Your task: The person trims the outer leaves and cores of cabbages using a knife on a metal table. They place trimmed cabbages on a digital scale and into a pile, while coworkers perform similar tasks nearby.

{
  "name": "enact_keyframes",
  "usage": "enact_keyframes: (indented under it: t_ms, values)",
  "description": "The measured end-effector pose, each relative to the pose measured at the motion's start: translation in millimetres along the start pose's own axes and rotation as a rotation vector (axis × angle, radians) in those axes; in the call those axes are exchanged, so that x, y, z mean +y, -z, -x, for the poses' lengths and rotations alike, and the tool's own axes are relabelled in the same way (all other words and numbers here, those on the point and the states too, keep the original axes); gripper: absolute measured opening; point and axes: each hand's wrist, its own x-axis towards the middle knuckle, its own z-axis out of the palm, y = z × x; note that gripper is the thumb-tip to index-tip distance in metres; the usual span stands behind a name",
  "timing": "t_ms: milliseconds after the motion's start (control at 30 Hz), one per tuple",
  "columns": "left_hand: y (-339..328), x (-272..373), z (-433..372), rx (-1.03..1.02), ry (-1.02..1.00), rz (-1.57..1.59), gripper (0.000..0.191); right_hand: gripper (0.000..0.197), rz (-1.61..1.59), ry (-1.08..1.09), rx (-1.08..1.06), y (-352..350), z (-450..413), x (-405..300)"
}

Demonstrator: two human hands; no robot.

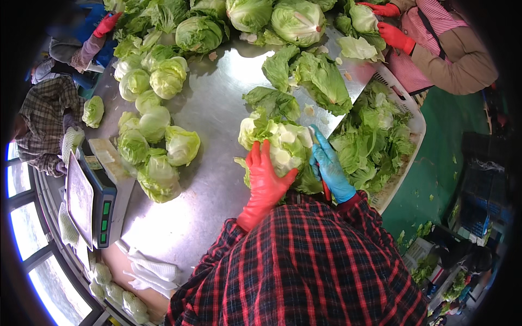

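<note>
My left hand [265,175], in a red rubber glove, lies with fingers spread on a cut-up head of lettuce [281,138] and steadies it against the metal table. At the right side of that lettuce is my right hand [329,163], in a blue glove. Its fingers are closed around a knife with a red handle [326,191]; most of the knife is hidden by the hand. Pale cut stem faces show on the lettuce between my hands. Loose outer leaves [271,102] lie just beyond it.
Trimmed lettuce heads [154,122] sit on the metal table [220,122] to the left, near a weighing scale [98,203]. A white plastic crate [416,134] of leaves stands at right. Untrimmed heads [297,22] lie at the back. A co-worker's red-gloved hand [395,37] holds lettuce.
</note>
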Motion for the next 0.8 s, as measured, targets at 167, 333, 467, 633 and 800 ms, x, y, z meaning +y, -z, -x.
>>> enact_keyframes:
  t_ms: [167, 333, 467, 633, 800]
  values:
    - [-3, -8, -1, 0.038, 0.014, 0.107, 0.09, 0.039, 0.176, -0.153, 0.083, -11, -10, -15]
    - [-3, -22, -5, 0.05, 0.132, 0.236, 0.082, 0.032, 0.003, -0.168, 0.099, -3, -32, -3]
    - [17, -50, 7, 0.003, 0.364, 0.805, 0.082, 0.041, -0.085, -0.13, 0.245, 24, -42, 9]
    - [29, -65, 1, -0.212, 0.579, 1.009, 0.101, 0.095, 0.483, 0.377, 0.247, 0, -40, 11]
    - [20, -46, 2, -0.227, 0.535, 0.652, 0.109, 0.084, 1.045, 0.466, -0.196, -47, -32, -40]
